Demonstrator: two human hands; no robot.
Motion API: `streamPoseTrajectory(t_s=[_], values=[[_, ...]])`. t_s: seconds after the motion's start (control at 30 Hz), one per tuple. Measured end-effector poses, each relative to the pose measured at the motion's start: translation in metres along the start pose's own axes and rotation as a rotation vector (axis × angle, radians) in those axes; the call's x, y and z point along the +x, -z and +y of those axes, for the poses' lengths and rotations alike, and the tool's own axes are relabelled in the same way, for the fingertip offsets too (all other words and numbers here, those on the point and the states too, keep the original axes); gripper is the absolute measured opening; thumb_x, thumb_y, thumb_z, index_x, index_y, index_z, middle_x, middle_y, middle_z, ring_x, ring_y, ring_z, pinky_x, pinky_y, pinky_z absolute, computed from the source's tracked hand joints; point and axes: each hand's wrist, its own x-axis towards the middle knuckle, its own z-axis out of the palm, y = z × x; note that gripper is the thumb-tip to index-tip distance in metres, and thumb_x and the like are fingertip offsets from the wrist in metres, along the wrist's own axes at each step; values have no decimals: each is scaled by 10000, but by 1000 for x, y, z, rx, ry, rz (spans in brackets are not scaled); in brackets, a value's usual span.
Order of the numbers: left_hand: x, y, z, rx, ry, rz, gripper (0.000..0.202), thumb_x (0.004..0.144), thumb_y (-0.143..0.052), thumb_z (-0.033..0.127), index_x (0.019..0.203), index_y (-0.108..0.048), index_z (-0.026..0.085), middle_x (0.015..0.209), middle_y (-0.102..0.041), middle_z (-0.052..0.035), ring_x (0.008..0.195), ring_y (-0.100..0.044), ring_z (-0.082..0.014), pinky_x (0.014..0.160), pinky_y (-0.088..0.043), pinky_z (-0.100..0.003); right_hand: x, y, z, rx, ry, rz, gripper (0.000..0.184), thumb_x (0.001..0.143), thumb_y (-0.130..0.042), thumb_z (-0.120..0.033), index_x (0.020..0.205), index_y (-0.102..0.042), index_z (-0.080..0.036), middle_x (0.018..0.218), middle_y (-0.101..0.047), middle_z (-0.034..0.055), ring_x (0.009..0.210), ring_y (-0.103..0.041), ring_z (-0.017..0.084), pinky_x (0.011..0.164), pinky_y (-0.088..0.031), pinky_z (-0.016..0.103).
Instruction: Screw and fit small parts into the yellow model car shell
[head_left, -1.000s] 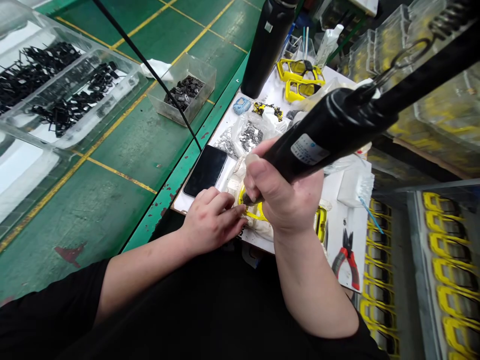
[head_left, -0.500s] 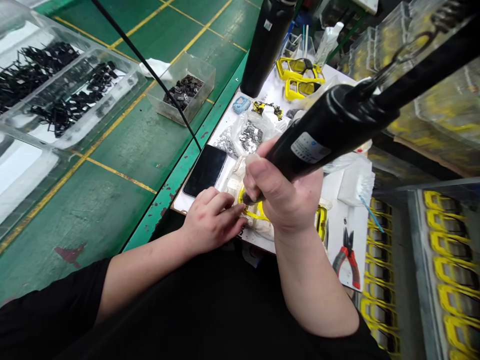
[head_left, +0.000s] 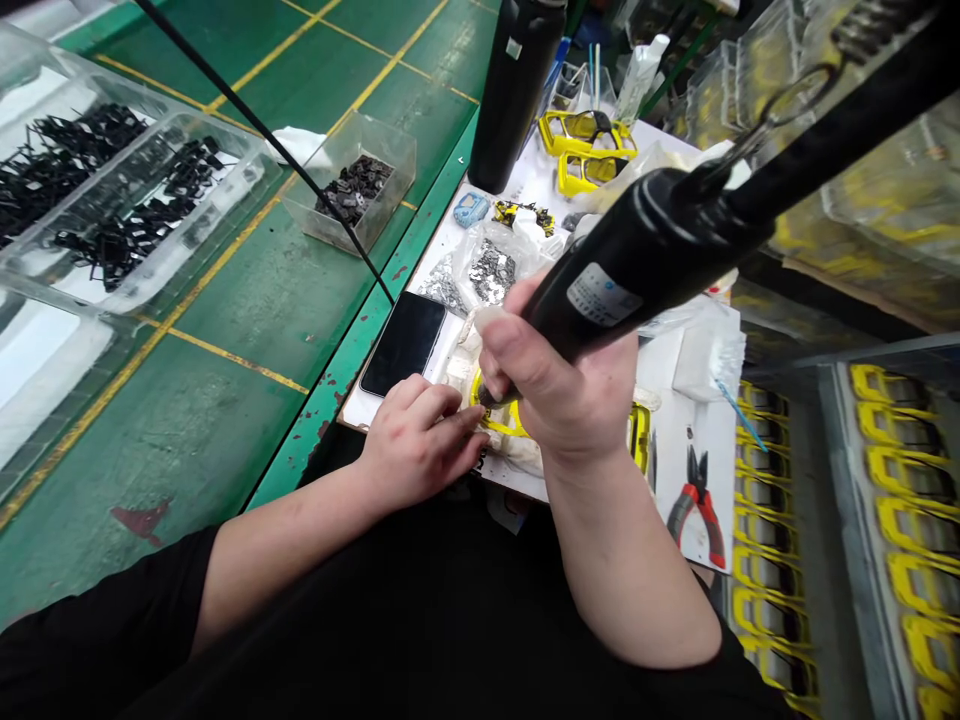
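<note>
frame point(head_left: 504, 430), yellow and thin, lies on a lumpy white cloth point(head_left: 459, 366) at the near edge of the table point(head_left: 712, 430), partly hidden by the hands. it looks light and a bit bendy, like plastic, and a thin bar might crack if pushed too hard. it may be slippery, so the outer rim seems best to hold. the left hand point(head_left: 409, 440) has its fingertips at the left end of the frame; i cannot tell if they pinch or just press. the right hand point(head_left: 574, 400) is wrapped round a black tool point(head_left: 652, 265) over the frame, with the tip down at that same end. the tool looks hard and heavy, but the spring point(head_left: 874, 30) up top may help carry it. its fat round body seems good to grab. a phone point(head_left: 403, 343) lies just past the left hand.
</note>
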Motion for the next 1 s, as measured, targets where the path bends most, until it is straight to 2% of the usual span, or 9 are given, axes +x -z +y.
streamPoseTrajectory(t_s=[0.13, 0.3, 0.43, 0.53, 0.63, 0.73, 0.83, 0.93, 1.0], values=[[1, 2, 0, 28, -11, -7, 245, 975, -824, 262, 1195, -786, 161, 989, -707, -104, 867, -561, -240, 744, -557, -412, -4, -3, 2, -14, 27, 106, 439, 976, -869, -605, 855, -621, -263, 703, -556, -42, 558, -542, 140, 547, -557, 323], [3, 4, 1, 21, -13, -1, 264, 984, -821, 251, 1231, -782, 168, 978, -695, -85, 855, -557, -219, 755, -545, -389, -6, 15, 5, -14, 21, 157, 463, 977, -818, -712, 1137, -690, -297, 744, -562, -40, 576, -572, 165, 544, -571, 336], [3, 3, 1, 17, -17, 5, 272, 981, -828, 239, 1242, -788, 174, 987, -690, -84, 866, -564, -221, 767, -539, -386, -14, 53, 0, -116, 127, 194, 520, 1027, -804, -621, 1424, -646, -325, 1020, -733, 9, 812, -720, 193, 820, -675, 375], [1, 3, -1, 13, -11, 4, 277, 975, -834, 229, 1243, -793, 171, 991, -679, -86, 870, -572, -224, 782, -537, -395, -30, 89, -4, -494, 15, 3, 534, 1070, -768, -532, 1527, -619, -302, 1353, -770, 92, 1177, -771, 280, 1104, -647, 506], [0, 4, 0, 19, 5, -23, 290, 982, -831, 230, 1262, -788, 165, 995, -674, -89, 876, -582, -232, 792, -533, -403, -50, 115, -3, -989, -132, -357, 896, 880, -975, -438, 1653, -573, -225, 1658, -614, 195, 1555, -562, 445, 1306, -477, 688], [1, 8, 4, 46, 42, -39, 408, 992, -823, 230, 1382, -731, 152, 1060, -719, -106, 937, -622, -257, 843, -548, -424, -65, 123, 1, -1229, -205, -481, 1102, 792, -988, -243, 1751, -455, -145, 1701, -550, 239, 1575, -529, 475, 1318, -468, 695], [6, 16, 14, 74, 45, 36, 589, 954, -850, 206, 1502, -653, 119, 1168, -741, -146, 1064, -662, -305, 978, -563, -482, -75, 125, 0, -1174, -148, -390, 1181, 796, -949, -192, 1811, -343, -193, 1632, -597, 203, 1497, -606, 419, 1258, -563, 616], [19, 24, 26, 3, 68, 101, 711, 944, -852, 223, 1595, -585, 122, 1273, -705, -183, 1175, -663, -331, 1071, -564, -518, -90, 127, -1, -1030, -44, -137, 1296, 807, -1018, -331, 1844, -242, -296, 1639, -564, 177, 1525, -586, 397, 1270, -568, 587], [33, 23, 36, -140, 115, 70, 776, 974, -834, 287, 1672, -516, 168, 1370, -677, -190, 1258, -654, -332, 1095, -576, -519, -105, 124, 3, -919, 24, 80, 1357, 786, -1051, -482, 1846, -220, -322, 1657, -522, 185, 1512, -594, 400, 1282, -556, 598]])
